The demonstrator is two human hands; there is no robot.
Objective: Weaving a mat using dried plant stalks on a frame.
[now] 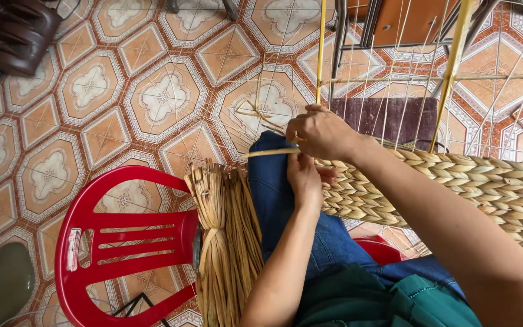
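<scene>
Terracotta patterned floor tiles (152,97), red plastic chair (122,242), dark sofa (7,33)

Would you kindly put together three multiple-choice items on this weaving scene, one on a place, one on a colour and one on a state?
1. Where does the bundle of dried straw lie?
A. on the brown armchair
B. across the red plastic chair, beside the person's knee
C. on top of the woven band

2. What colour are the upright rods of the frame?
A. yellow
B. blue
C. black

3. What is the right hand doing?
A. resting flat on the floor
B. hanging open in the air
C. pinching a straw strand at the woven band

Answers: 1 B, the bundle drapes over the chair seat. 2 A, the rods show yellow. 3 C, its fingers close on the strand, with the left hand just below.
</scene>
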